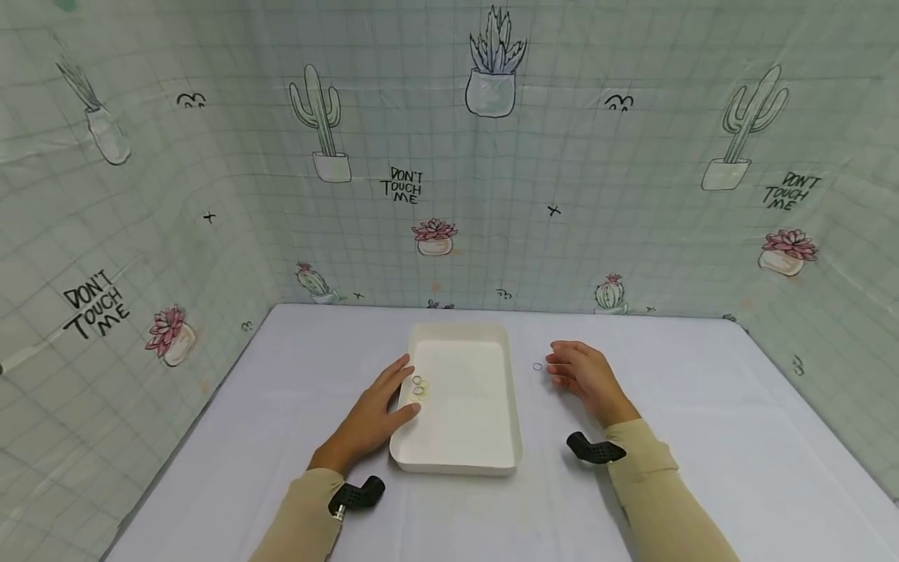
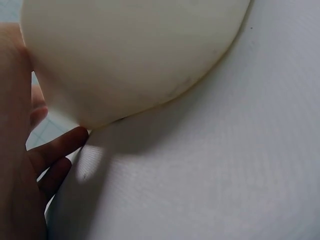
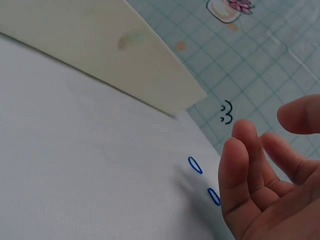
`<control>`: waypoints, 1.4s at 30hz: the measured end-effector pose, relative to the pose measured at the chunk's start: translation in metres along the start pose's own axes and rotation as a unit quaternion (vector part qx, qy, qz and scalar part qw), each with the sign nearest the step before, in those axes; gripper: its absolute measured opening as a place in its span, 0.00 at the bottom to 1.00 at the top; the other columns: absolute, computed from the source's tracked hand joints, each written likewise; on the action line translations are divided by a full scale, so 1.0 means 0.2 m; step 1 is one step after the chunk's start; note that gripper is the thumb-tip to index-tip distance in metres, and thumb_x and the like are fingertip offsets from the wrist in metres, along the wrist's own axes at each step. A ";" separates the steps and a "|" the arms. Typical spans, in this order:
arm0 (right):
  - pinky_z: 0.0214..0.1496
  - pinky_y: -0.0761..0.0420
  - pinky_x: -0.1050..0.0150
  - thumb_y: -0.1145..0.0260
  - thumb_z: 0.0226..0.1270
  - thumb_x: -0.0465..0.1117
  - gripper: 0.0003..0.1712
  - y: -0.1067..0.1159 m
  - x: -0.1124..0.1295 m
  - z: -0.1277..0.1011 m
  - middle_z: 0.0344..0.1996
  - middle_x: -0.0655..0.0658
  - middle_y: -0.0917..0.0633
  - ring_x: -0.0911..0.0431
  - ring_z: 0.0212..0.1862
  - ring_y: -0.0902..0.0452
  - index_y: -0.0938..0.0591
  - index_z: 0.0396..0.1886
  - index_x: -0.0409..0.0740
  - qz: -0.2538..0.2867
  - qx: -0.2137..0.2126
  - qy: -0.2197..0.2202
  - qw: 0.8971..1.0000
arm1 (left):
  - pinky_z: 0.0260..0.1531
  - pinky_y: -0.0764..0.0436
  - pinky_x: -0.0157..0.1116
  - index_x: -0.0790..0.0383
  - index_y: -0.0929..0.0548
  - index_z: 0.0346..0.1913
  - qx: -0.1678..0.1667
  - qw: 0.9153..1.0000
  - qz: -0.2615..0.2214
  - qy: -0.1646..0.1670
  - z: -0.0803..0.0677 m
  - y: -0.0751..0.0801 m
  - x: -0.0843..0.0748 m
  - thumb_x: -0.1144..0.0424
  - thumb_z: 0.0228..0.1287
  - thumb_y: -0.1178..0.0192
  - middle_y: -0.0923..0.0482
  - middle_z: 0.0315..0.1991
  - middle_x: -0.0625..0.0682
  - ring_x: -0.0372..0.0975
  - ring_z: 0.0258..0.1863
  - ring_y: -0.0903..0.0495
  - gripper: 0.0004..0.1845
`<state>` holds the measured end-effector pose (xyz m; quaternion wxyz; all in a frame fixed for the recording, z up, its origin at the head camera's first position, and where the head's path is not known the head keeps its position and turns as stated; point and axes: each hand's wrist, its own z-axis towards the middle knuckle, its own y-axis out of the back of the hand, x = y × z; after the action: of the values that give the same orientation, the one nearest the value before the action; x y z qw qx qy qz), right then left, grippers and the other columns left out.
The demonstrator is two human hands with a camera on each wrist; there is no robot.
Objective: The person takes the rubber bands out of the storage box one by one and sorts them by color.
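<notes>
My left hand (image 1: 372,417) holds the left wall of a white rectangular tray (image 1: 463,460), thumb reaching over the rim. In the left wrist view, fingertips (image 2: 75,140) touch the outside of the tray low down, near the table. Several small thin rings (image 1: 418,390), some yellowish, lie inside the tray beside that hand. To the right of the tray, my right hand (image 1: 586,378) hovers low over the table, fingers loosely bent and thumb apart. Just beyond its fingertips lies a small blue ring (image 1: 537,366). A second blue ring (image 3: 214,196) shows close to the fingers in the right wrist view.
A white cloth covers the table (image 1: 337,343). Behind it and on both sides hangs a pale green gridded curtain (image 1: 520,156) printed with potted cacti and lettering. Each wrist carries a black camera mount (image 1: 595,449) close above the tabletop.
</notes>
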<state>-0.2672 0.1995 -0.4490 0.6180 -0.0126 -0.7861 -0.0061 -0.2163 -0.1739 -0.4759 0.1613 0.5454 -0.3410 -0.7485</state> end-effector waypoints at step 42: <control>0.39 0.18 0.64 0.35 0.71 0.39 0.25 -0.28 0.06 -0.09 0.43 0.40 0.18 0.54 0.39 0.20 0.27 0.62 0.29 -0.041 0.085 0.067 0.993 | 0.71 0.44 0.56 0.59 0.37 0.77 0.009 1.000 0.008 -0.003 0.02 0.03 0.01 0.51 0.69 0.39 0.51 0.80 0.43 0.46 0.78 0.50 0.38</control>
<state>-0.2538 0.1425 -0.4317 0.6674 0.0730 -0.7403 0.0344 -0.2213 -0.1775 -0.4727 0.1618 0.5418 -0.3526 -0.7456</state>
